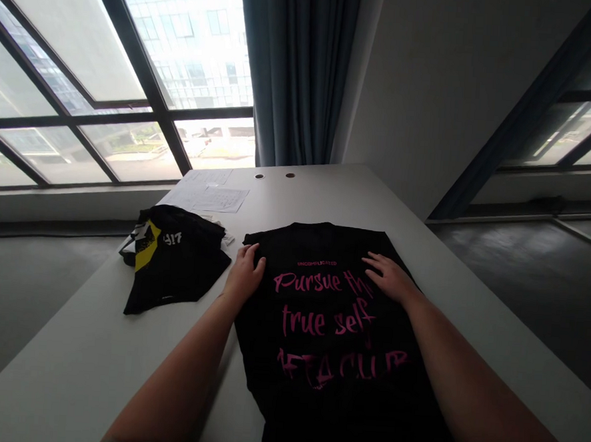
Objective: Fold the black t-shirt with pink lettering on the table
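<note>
A black T-shirt (320, 316) with pink lettering lies spread flat on the white table (327, 193) in front of me. My left hand (245, 271) rests on the shirt's left edge near the shoulder, fingers stretched out and lying flat. My right hand (389, 277) lies palm down on the upper right of the shirt, over the end of the pink word line, fingers spread. Neither hand grips the cloth.
A folded pile of black garments with a yellow patch (173, 257) sits left of the shirt. Sheets of paper (217, 193) lie further back. Two cable holes (275, 176) mark the table's far end, before a grey curtain (295, 67) and large windows.
</note>
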`<state>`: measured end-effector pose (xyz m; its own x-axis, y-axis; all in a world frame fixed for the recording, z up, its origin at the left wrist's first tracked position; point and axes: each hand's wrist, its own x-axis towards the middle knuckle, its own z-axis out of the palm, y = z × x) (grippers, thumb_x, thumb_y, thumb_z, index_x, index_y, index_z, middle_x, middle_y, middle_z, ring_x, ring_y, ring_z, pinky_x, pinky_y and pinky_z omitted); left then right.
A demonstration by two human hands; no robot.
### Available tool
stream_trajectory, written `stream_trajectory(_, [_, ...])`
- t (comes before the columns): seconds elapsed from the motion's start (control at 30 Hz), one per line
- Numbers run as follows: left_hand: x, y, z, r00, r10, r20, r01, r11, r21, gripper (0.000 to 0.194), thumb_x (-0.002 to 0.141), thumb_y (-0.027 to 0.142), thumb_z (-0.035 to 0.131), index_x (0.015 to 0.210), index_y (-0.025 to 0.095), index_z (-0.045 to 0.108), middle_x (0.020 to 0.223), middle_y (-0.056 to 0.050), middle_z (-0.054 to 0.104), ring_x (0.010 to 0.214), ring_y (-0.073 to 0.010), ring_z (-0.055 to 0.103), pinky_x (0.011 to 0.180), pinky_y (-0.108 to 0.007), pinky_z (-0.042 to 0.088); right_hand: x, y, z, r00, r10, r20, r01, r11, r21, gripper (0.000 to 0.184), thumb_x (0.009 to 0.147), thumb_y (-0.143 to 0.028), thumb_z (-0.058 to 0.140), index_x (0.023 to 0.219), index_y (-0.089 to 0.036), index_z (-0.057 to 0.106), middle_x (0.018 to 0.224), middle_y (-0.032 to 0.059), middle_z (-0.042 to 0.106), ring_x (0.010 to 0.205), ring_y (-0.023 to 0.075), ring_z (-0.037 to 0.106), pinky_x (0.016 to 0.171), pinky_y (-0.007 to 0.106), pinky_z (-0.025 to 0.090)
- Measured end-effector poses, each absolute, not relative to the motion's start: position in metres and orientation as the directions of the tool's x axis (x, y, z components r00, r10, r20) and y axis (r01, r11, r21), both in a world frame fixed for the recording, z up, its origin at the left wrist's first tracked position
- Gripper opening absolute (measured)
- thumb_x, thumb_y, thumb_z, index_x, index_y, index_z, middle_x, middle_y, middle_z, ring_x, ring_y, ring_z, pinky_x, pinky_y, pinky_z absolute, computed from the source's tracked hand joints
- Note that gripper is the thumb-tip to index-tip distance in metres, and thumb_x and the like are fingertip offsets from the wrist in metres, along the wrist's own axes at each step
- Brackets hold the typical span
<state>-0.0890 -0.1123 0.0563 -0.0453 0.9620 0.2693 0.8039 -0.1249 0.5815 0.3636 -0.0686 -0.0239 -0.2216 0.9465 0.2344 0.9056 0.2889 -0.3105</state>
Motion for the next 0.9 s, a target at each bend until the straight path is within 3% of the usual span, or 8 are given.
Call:
stream_trajectory(0.2, [-0.054,-0.094,0.053,0.449,0.878,0.166,0.631,-0.443,0.637,0.072,0.095,0.04,0.065,0.161,0.034,0.038,0.173,-0.007,0.023,0.149,-0.0289,0.045,0.121,-0.043,0.043,0.363,-0.07,-0.021,-0.224,0.951,0.212,0.902,0.285,-0.324,0.048,0.098,-0.041,0.052,0.141,-0.026,0.068,0.156,0.007,0.055,0.147,0.0333,0.047,0.124,0.054,0.036])
stream_trajectory(0.33, [-0.072,-0.091,0.031,0.286,0.929,0.233,0.714,-0.369,0.595,0.056,0.101,0.039,0.053,0.154,0.023,0.05,0.166,-0.011,0.037,0.15,-0.0268,0.043,0.125,-0.043,0.036,0.363,-0.072,-0.019,-0.236,0.95,0.205,0.9,0.293,-0.323,0.048,0.099,-0.04,0.051,0.141,-0.026,0.067,0.157,0.0069,0.054,0.148,0.033,0.046,0.125,0.054,0.035])
stream_trajectory(0.43, [-0.087,-0.09,0.022,0.198,0.968,0.152,0.826,-0.249,0.505,0.05,0.104,0.04,0.047,0.149,0.02,0.056,0.163,-0.012,0.044,0.151,-0.0274,0.041,0.127,-0.044,0.032,0.363,-0.072,-0.018,-0.237,0.952,0.194,0.903,0.289,-0.319,0.048,0.099,-0.041,0.052,0.143,-0.026,0.066,0.158,0.0071,0.053,0.148,0.0332,0.045,0.125,0.053,0.034])
stream_trajectory(0.53, [-0.088,-0.091,0.024,0.214,0.977,-0.021,0.916,-0.193,0.351,0.058,0.103,0.044,0.048,0.156,0.02,0.048,0.169,-0.014,0.035,0.159,-0.0307,0.026,0.129,-0.049,0.024,0.362,-0.073,-0.017,-0.241,0.954,0.181,0.902,0.289,-0.32,0.049,0.099,-0.041,0.052,0.143,-0.026,0.066,0.158,0.0077,0.052,0.148,0.0346,0.045,0.124,0.055,0.035])
stream_trajectory(0.67, [-0.073,-0.093,0.032,0.149,0.971,-0.186,0.977,-0.116,0.178,0.069,0.103,0.056,0.041,0.166,0.03,0.029,0.176,-0.009,0.011,0.162,-0.0334,0.008,0.128,-0.062,0.01,0.36,-0.075,-0.015,-0.254,0.95,0.183,0.899,0.301,-0.319,0.05,0.098,-0.042,0.053,0.145,-0.028,0.064,0.159,0.007,0.052,0.148,0.0359,0.044,0.123,0.059,0.036])
stream_trajectory(0.77, [-0.066,-0.093,0.036,0.133,0.966,-0.223,0.987,-0.109,0.119,0.07,0.104,0.06,0.034,0.168,0.032,0.023,0.176,-0.008,0.005,0.162,-0.0347,0.004,0.126,-0.065,0.009,0.359,-0.075,-0.014,-0.258,0.948,0.186,0.899,0.306,-0.313,0.05,0.098,-0.041,0.052,0.146,-0.029,0.063,0.159,0.0067,0.052,0.148,0.0361,0.045,0.123,0.059,0.035])
stream_trajectory(0.9, [-0.062,-0.1,0.037,0.166,0.972,-0.168,0.985,-0.155,0.079,0.068,0.106,0.056,0.035,0.167,0.029,0.027,0.176,-0.011,0.009,0.162,-0.0364,0.007,0.126,-0.065,0.009,0.359,-0.075,-0.015,-0.261,0.949,0.177,0.905,0.305,-0.297,0.052,0.099,-0.044,0.051,0.147,-0.028,0.062,0.16,0.0083,0.05,0.149,0.0367,0.043,0.123,0.059,0.034])
